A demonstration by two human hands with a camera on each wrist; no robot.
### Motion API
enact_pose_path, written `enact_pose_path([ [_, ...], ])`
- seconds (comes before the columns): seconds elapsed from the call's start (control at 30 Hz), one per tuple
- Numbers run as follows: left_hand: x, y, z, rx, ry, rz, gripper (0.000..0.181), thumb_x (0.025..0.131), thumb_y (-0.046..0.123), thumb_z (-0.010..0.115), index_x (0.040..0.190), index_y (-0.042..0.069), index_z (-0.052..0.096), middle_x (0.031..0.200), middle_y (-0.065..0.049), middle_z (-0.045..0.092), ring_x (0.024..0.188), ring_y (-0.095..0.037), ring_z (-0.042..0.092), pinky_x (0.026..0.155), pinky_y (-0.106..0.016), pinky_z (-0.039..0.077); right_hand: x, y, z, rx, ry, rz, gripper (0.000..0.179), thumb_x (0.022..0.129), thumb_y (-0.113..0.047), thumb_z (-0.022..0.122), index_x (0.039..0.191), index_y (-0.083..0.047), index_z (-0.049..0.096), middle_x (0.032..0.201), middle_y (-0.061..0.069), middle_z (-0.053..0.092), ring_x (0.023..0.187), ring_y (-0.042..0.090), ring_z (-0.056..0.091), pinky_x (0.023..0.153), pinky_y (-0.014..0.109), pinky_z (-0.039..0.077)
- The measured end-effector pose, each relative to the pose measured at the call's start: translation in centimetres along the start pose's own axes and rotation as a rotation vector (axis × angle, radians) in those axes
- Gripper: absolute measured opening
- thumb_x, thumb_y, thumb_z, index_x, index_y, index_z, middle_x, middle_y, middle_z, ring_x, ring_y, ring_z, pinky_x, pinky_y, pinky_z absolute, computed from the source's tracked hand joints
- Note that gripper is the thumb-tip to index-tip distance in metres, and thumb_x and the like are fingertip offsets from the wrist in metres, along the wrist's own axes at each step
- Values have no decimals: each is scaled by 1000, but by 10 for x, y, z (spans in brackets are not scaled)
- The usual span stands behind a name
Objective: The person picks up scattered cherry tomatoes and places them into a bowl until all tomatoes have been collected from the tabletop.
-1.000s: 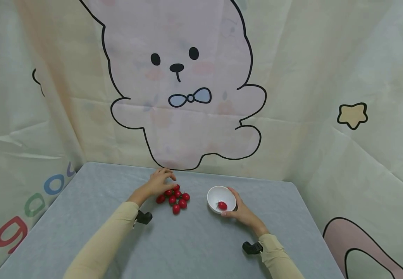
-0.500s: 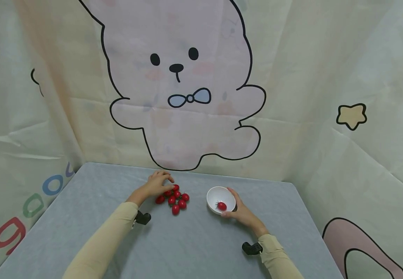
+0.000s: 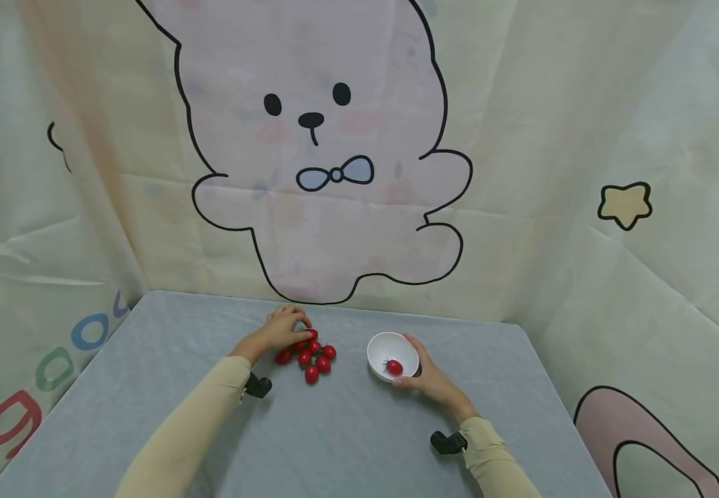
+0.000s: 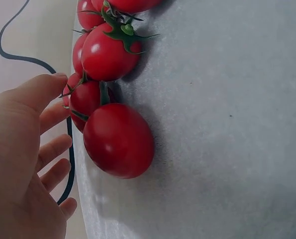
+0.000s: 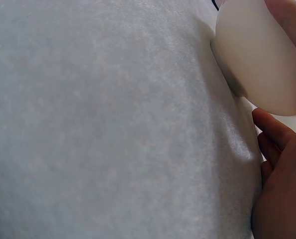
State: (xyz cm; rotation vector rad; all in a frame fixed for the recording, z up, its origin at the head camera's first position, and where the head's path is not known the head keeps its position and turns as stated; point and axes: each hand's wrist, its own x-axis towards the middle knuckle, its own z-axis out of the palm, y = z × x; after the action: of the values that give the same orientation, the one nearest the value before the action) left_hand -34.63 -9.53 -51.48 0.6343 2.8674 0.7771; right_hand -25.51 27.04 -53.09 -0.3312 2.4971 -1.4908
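Observation:
Several red cherry tomatoes (image 3: pixel 312 374) with green stems lie clustered on the grey-blue tabletop. My left hand (image 3: pixel 285 328) reaches over the back of the cluster, its thumb and index finger pinching the rearmost cherry tomato (image 4: pixel 66 93), which is mostly hidden in the left wrist view. The nearest tomato (image 4: pixel 119 141) there lies just beyond the fingertips. To the right stands a small white bowl (image 3: pixel 379 342) with one cherry tomato (image 3: pixel 394 367) inside. My right hand (image 3: pixel 429 379) grips the bowl's right side, thumb at the front rim; the right wrist view shows its outer wall (image 5: pixel 259 55).
The grey-blue tablecloth (image 3: pixel 334 443) covers the table, whose back edge meets a printed fabric backdrop (image 3: pixel 347 235) with a cartoon bear. Similar fabric hangs at the left and right sides. A black camera (image 3: pixel 258 386) sits at the left wrist.
My left hand shifts slightly left, then its thumb moves over the rearmost cherry tomato. My right hand keeps holding the bowl in place. The head view drifts a little.

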Motion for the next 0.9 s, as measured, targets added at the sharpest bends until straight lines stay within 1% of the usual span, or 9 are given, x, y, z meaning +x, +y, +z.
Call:
enact_pose_path([
  [0.1, 2, 2, 0, 4, -10, -4, 23, 88, 36, 64, 105, 20, 65, 133, -10, 49, 123, -32, 37, 102, -61, 26, -4, -11, -2, 2, -19, 1, 105, 72, -21, 81, 151, -16, 11, 155, 11, 22, 141, 33, 24, 113, 60, 17],
  [0.23, 4, 4, 0, 17, -32, -5, 23, 88, 34, 64, 107, 20, 65, 133, -9, 49, 122, -32, 38, 102, -62, 26, -7, -17, -2, -3, -24, 16, 105, 73, -22, 81, 151, -17, 11, 156, 9, 22, 143, 31, 23, 114, 59, 15],
  [0.47, 5, 5, 1, 36, -51, -3, 22, 88, 31, 65, 108, 20, 65, 132, -8, 50, 123, -33, 38, 102, -62, 26, -6, -17, -2, 6, -29, 3, 104, 74, -21, 80, 151, -17, 10, 156, 10, 20, 143, 32, 21, 114, 62, 14],
  [0.67, 5, 3, 0, 55, -63, -19, 23, 87, 31, 65, 107, 19, 65, 133, -9, 49, 122, -34, 38, 102, -63, 26, -5, -15, -3, 2, -40, 0, 105, 74, -21, 79, 152, -16, 8, 157, 12, 18, 144, 34, 20, 114, 61, 13],
  [0.8, 5, 2, -1, 73, -68, -28, 24, 87, 33, 66, 107, 19, 65, 132, -9, 49, 121, -34, 39, 102, -62, 26, -5, -14, -3, 1, -38, 0, 105, 74, -21, 79, 152, -17, 8, 157, 11, 17, 144, 34, 19, 114, 61, 12],
  [0.9, 7, 1, 0, 105, -56, -47, 26, 86, 38, 65, 105, 19, 65, 131, -9, 50, 122, -34, 39, 102, -61, 26, -5, -15, -3, 5, -35, -3, 105, 74, -22, 79, 152, -17, 9, 157, 12, 18, 145, 34, 18, 114, 61, 11],
])
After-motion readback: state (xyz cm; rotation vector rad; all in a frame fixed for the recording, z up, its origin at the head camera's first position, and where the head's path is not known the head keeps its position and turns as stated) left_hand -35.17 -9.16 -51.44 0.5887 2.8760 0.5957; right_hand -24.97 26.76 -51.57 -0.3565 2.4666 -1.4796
